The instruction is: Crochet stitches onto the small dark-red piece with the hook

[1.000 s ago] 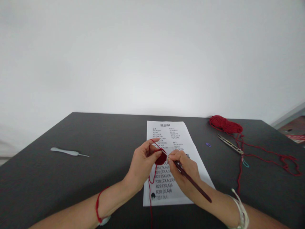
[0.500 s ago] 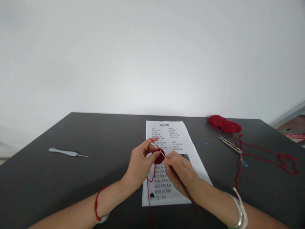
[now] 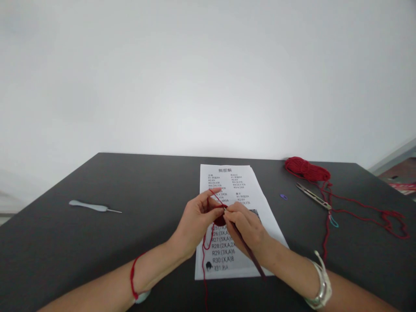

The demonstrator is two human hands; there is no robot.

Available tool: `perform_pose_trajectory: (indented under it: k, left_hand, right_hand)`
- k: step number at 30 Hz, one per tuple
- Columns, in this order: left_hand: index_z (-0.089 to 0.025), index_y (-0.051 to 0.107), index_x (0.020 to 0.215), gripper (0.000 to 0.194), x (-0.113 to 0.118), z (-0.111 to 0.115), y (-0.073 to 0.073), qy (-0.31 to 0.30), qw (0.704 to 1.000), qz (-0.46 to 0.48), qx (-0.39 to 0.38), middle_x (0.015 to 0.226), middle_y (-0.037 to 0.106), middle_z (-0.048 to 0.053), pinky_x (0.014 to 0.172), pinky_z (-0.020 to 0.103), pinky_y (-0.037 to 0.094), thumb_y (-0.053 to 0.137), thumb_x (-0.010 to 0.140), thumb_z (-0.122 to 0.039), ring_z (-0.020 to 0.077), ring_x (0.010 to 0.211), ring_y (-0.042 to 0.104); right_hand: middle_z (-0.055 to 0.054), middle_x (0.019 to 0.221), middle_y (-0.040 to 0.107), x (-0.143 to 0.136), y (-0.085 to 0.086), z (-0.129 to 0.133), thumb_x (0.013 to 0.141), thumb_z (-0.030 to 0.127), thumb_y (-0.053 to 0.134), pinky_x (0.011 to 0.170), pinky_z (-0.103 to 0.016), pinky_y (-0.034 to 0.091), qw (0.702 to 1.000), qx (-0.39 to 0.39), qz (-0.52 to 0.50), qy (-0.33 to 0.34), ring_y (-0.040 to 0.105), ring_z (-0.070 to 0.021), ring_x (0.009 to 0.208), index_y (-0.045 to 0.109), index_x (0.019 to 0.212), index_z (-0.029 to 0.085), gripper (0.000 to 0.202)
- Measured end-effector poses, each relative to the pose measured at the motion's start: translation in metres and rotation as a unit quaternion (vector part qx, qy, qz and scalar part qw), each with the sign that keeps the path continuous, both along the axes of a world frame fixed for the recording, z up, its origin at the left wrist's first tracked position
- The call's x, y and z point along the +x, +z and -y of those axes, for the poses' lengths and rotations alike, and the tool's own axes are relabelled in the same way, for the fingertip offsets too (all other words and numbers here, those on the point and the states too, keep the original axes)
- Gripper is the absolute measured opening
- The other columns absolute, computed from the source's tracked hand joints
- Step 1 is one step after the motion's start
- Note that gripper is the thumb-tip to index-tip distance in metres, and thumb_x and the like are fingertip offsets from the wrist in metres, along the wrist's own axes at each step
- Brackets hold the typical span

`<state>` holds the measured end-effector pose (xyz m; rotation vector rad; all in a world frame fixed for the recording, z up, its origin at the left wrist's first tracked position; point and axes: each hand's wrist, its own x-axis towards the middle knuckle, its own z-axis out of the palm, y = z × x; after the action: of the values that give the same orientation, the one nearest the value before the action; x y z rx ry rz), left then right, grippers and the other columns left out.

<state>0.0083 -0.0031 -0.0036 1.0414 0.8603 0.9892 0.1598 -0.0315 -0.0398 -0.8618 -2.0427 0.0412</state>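
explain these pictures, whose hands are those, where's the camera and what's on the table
There is no machine: these are a person's bare hands, seen from a camera worn on the head, looking forward and down. The left hand pinches a small red yarn piece. The right hand holds a slim dark-handled tool like a pen. Below them, printed paper lies on the dark table. To the left is a pale-handled tool; to the right are a skein of red yarn, scissors, a purple clip and a turquoise loop.
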Motion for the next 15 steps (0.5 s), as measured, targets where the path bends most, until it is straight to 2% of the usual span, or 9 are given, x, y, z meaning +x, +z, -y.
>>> perform_pose_trajectory:
  k: [4, 5, 7, 9, 11, 13, 14, 15]
  left_hand:
    - [-0.013, 0.063, 0.108, 0.047, -0.006, -0.008, 0.000, -0.075, 0.992, 0.050, -0.087, 0.064, 0.062, -0.003, 0.062, 0.023, 0.046, 0.072, 0.062, -0.007, 0.0092, 0.058, 0.058]
    - [-0.012, 0.063, 0.106, 0.046, -0.007, -0.010, 0.000, -0.087, 0.988, 0.060, -0.112, 0.065, 0.063, -0.002, 0.064, 0.023, 0.046, 0.072, 0.061, -0.006, 0.0094, 0.059, 0.058]
    - [-0.011, 0.064, 0.103, 0.043, -0.006, -0.010, -0.001, -0.090, 0.982, 0.079, -0.148, 0.066, 0.064, -0.001, 0.065, 0.023, 0.046, 0.072, 0.061, -0.005, 0.0093, 0.059, 0.059]
    - [-0.011, 0.063, 0.104, 0.042, -0.004, -0.009, 0.000, -0.071, 0.984, 0.079, -0.143, 0.064, 0.063, -0.001, 0.063, 0.023, 0.045, 0.071, 0.063, -0.007, 0.0086, 0.058, 0.057]
    - [-0.012, 0.061, 0.109, 0.045, -0.002, -0.006, 0.001, -0.044, 0.993, 0.057, -0.094, 0.062, 0.062, -0.003, 0.060, 0.022, 0.044, 0.070, 0.065, -0.010, 0.0083, 0.055, 0.055]
    - [-0.012, 0.059, 0.113, 0.047, -0.001, -0.003, 0.004, -0.018, 0.999, 0.020, -0.033, 0.062, 0.060, -0.005, 0.060, 0.023, 0.043, 0.069, 0.067, -0.013, 0.0091, 0.056, 0.054]
    - [-0.012, 0.059, 0.113, 0.046, -0.001, -0.003, 0.005, -0.005, 1.000, 0.000, -0.006, 0.062, 0.059, -0.005, 0.060, 0.024, 0.043, 0.068, 0.068, -0.014, 0.0097, 0.057, 0.054]
    - [-0.013, 0.059, 0.113, 0.045, -0.002, -0.003, 0.006, 0.009, 1.000, -0.019, 0.019, 0.062, 0.058, -0.005, 0.061, 0.024, 0.043, 0.067, 0.069, -0.015, 0.0101, 0.058, 0.054]
  right_hand:
    - [-0.001, 0.072, 0.053, 0.012, 0.012, -0.009, 0.093, 0.007, 0.040, 0.054, -0.025, 0.041, 0.992, 0.047, 0.094, 0.076, 0.046, -0.0146, 0.063, 0.047, 0.089, 0.020, 0.015]
    - [-0.003, 0.073, 0.055, 0.014, 0.014, -0.010, 0.093, 0.007, 0.039, 0.055, -0.026, 0.041, 0.987, 0.067, 0.124, 0.075, 0.047, -0.0153, 0.064, 0.048, 0.090, 0.019, 0.015]
    - [-0.004, 0.073, 0.056, 0.011, 0.015, -0.008, 0.093, 0.006, 0.039, 0.055, -0.028, 0.041, 0.979, 0.120, 0.157, 0.040, 0.047, -0.0168, 0.064, 0.049, 0.091, 0.019, 0.016]
    - [-0.005, 0.072, 0.056, 0.004, 0.013, -0.004, 0.091, 0.005, 0.039, 0.054, -0.029, 0.040, 0.979, 0.137, 0.150, -0.026, 0.048, -0.0178, 0.063, 0.050, 0.088, 0.018, 0.018]
    - [-0.002, 0.068, 0.054, -0.005, 0.009, 0.001, 0.090, 0.005, 0.039, 0.052, -0.028, 0.039, 0.991, 0.075, 0.088, -0.066, 0.048, -0.0167, 0.060, 0.048, 0.080, 0.020, 0.020]
    - [0.000, 0.068, 0.053, -0.013, 0.006, 0.004, 0.090, 0.010, 0.042, 0.052, -0.026, 0.041, 0.997, -0.034, -0.057, -0.050, 0.049, -0.0141, 0.058, 0.046, 0.078, 0.022, 0.017]
    - [0.002, 0.067, 0.052, -0.015, 0.007, 0.004, 0.090, 0.013, 0.044, 0.052, -0.025, 0.041, 0.984, -0.098, -0.146, -0.035, 0.049, -0.0128, 0.056, 0.045, 0.079, 0.022, 0.014]
    - [0.004, 0.066, 0.051, -0.017, 0.007, 0.004, 0.090, 0.016, 0.046, 0.050, -0.024, 0.042, 0.958, -0.160, -0.237, -0.016, 0.048, -0.0116, 0.054, 0.045, 0.080, 0.022, 0.012]
